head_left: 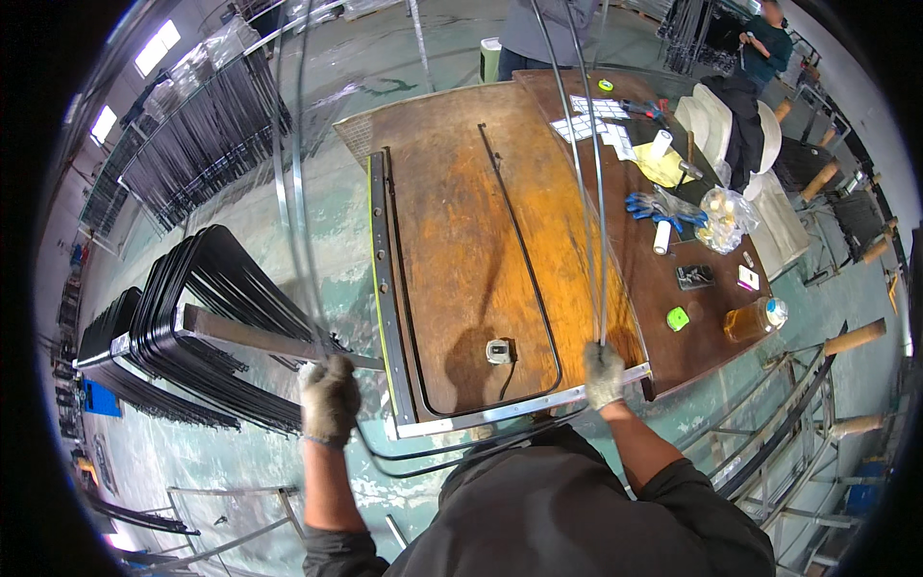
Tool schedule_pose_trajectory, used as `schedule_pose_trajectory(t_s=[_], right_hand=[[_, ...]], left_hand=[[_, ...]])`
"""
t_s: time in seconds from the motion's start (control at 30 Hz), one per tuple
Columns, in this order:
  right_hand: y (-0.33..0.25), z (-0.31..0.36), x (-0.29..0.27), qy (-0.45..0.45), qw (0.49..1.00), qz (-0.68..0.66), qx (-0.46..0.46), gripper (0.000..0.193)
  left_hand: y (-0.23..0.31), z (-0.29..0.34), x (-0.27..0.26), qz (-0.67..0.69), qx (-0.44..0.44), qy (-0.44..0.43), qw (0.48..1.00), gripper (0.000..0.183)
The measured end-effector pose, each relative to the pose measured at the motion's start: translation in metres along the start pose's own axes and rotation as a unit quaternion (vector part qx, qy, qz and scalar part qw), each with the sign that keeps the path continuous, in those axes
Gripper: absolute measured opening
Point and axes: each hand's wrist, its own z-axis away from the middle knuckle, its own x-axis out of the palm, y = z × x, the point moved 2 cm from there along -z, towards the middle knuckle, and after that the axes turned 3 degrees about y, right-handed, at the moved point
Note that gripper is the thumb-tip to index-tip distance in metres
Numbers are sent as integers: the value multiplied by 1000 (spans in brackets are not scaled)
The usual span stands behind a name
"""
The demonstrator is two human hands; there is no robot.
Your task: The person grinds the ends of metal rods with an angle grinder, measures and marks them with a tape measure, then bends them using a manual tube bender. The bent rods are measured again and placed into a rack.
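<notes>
My left hand (330, 396), in a pale work glove, is closed round one side of a pair of long U-shaped metal rods (603, 260). Closed round their other side is my gloved right hand (604, 373), above the table's near right corner. The rods' bend hangs in front of my body, below the table edge, and their long legs run up and away past the top of the picture. Beneath them, a black U-shaped rod (522, 238) lies on the wooden table (442, 212), its bend toward me. Inside it sits a tape measure (498, 352).
A metal bar (519, 409) edges the table's near side; a dark bar with holes (382, 279) edges its left. Many bent black rods (202, 317) hang on a rack at left. Gloves (663, 207), a bottle (755, 319) and papers lie right. A person (543, 38) stands beyond.
</notes>
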Motion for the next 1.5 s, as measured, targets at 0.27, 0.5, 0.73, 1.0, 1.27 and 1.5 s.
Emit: schedule_pose_trajectory(t_s=[0.27,0.5,0.73,1.0,1.27,1.5], right_hand=[[-54,-4,86,-76,993,78,38,44],[-12,-44,96,-267,794,546,39,38],[-103,-43,81,-199,944,-67,256,20],[-344,13,166,-352,830,-338,270,23],[-566,67,270,-532,663,-505,149,22],[-677,113,358,-808,325,-488,62,19]], left_hand=[[146,140,-31,14,155,64,986,36],[183,257,-48,-23,327,111,938,49],[184,337,-80,-26,400,314,861,33],[165,394,-103,7,382,470,796,27],[151,470,-181,1,382,619,686,28],[138,518,-274,38,403,610,681,27]])
